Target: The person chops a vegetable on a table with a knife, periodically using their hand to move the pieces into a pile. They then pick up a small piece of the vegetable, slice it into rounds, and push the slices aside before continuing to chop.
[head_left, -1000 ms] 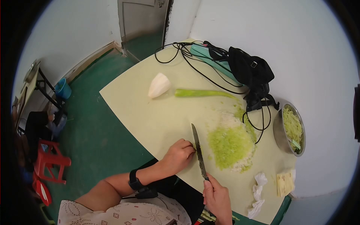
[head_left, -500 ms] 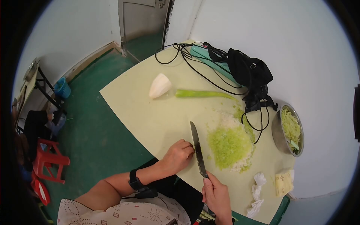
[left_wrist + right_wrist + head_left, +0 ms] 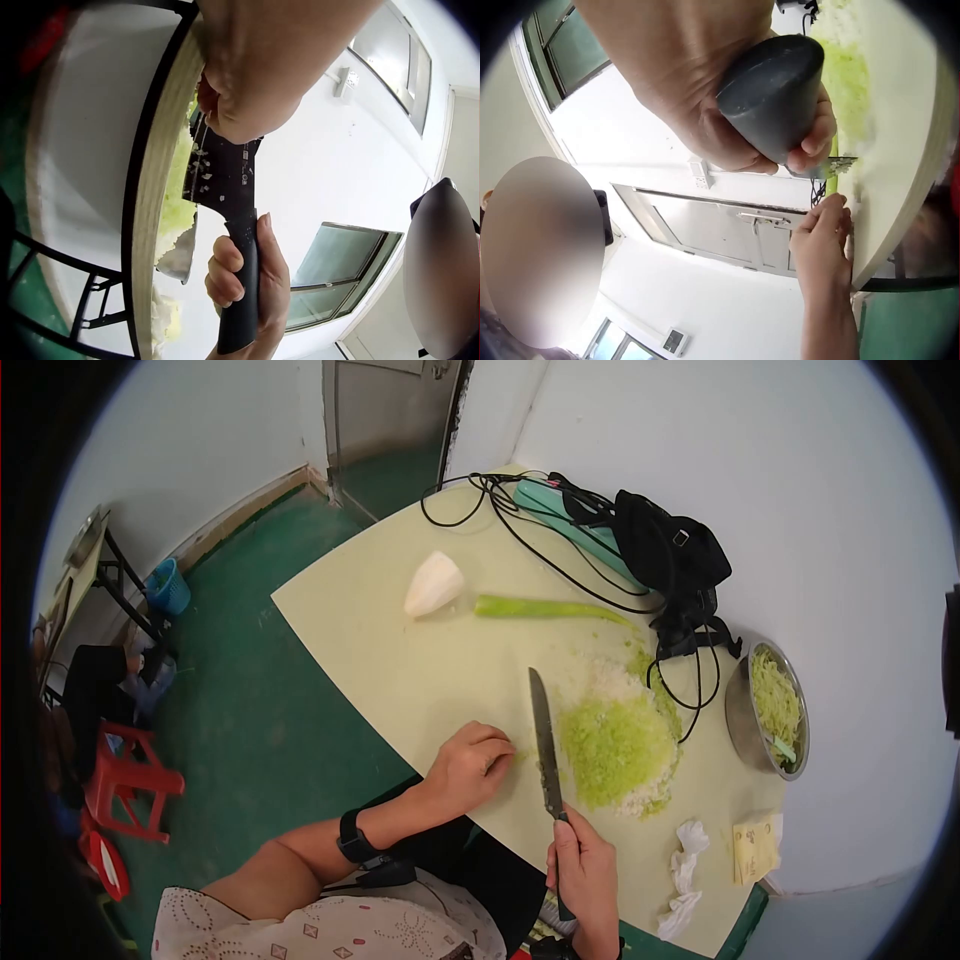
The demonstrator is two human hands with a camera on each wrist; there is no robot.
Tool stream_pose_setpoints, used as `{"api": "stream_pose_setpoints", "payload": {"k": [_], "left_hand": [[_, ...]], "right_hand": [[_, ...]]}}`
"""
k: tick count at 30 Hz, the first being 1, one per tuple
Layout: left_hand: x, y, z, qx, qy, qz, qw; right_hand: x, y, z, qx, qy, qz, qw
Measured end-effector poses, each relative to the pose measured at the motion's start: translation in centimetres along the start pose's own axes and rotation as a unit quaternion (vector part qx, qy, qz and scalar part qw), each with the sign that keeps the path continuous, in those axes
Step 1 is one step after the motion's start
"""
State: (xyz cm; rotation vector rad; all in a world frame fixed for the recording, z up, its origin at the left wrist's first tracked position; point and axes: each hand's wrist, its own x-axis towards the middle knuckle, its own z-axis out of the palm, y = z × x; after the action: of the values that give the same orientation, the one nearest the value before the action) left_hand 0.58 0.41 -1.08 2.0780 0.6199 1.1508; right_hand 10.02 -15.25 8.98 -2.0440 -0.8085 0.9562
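My right hand grips the black handle of a knife, its dark blade lying to the right of my left hand, with a gap between them. Green and white bits cling to the blade, seen in the left wrist view. Curled low at the table's near edge, my left hand pinches a small green piece, mostly hidden by the fingers. To the right of the blade is a heap of finely chopped green and white vegetable. A white peeled piece and a long green stalk lie farther back.
A metal bowl of green shreds stands at the table's right side. Black cables and a black bag lie at the back. Crumpled tissue and a yellow packet are front right; a red stool stands at left.
The knife, in my right hand, has shifted right, away from my left fingertips. My left hand has moved slightly left. The view has shifted a little.
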Motion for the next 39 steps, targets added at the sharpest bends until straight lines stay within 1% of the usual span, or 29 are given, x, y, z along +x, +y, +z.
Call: {"api": "stream_pose_setpoints", "payload": {"k": [3, 6, 9, 12, 15, 18, 21, 24, 27, 30, 33, 36, 39], "left_hand": [[-0.1, 0.4, -0.6, 0.070, -0.053, 0.026, 0.996], [0.2, 0.5, -0.7, 0.070, -0.069, 0.031, 0.995], [0.3, 0.3, -0.5, 0.073, -0.073, 0.048, 0.994], [0.2, 0.2, -0.5, 0.076, -0.080, 0.049, 0.993], [0.0, 0.2, -0.6, 0.076, -0.067, 0.034, 0.994], [0.0, 0.3, -0.7, 0.055, -0.060, 0.014, 0.997], [0.2, 0.4, -0.9, 0.071, -0.085, 0.039, 0.993], [0.0, 0.1, -0.6, 0.078, -0.081, 0.055, 0.992], [0.1, 0.1, -0.4, 0.097, -0.089, 0.045, 0.990], [0.0, 0.0, -0.3, 0.095, -0.076, 0.048, 0.991], [-0.3, -0.1, -0.4, 0.063, -0.060, 0.031, 0.996], [-0.2, 0.1, -0.4, 0.019, -0.039, 0.030, 0.999], [-0.2, 0.0, -0.7, 0.044, -0.065, 0.038, 0.996]], "right_hand": [[-0.5, 0.6, 0.6, 0.019, -0.013, -0.024, 0.999], [-0.1, 1.4, 0.7, -0.053, -0.020, -0.062, 0.996], [0.7, 2.0, 1.2, -0.083, -0.015, -0.098, 0.992], [1.3, 1.7, 1.4, -0.089, -0.004, -0.090, 0.992], [0.5, 0.3, 0.8, 0.041, -0.024, -0.009, 0.999], [-0.2, -0.3, 0.5, 0.039, 0.000, -0.021, 0.999], [-0.7, -0.3, 0.4, -0.012, -0.012, -0.018, 1.000], [-0.5, 0.2, 0.9, -0.040, -0.027, -0.026, 0.998], [0.3, 0.0, 0.9, -0.067, -0.040, -0.032, 0.996], [0.8, 0.3, 1.1, -0.009, -0.037, -0.023, 0.999], [0.3, 0.2, 0.7, 0.038, -0.024, -0.005, 0.999], [-0.6, -0.1, 0.8, 0.015, -0.025, -0.011, 1.000], [-0.8, -0.4, 1.2, 0.003, -0.034, -0.006, 0.999]]}}
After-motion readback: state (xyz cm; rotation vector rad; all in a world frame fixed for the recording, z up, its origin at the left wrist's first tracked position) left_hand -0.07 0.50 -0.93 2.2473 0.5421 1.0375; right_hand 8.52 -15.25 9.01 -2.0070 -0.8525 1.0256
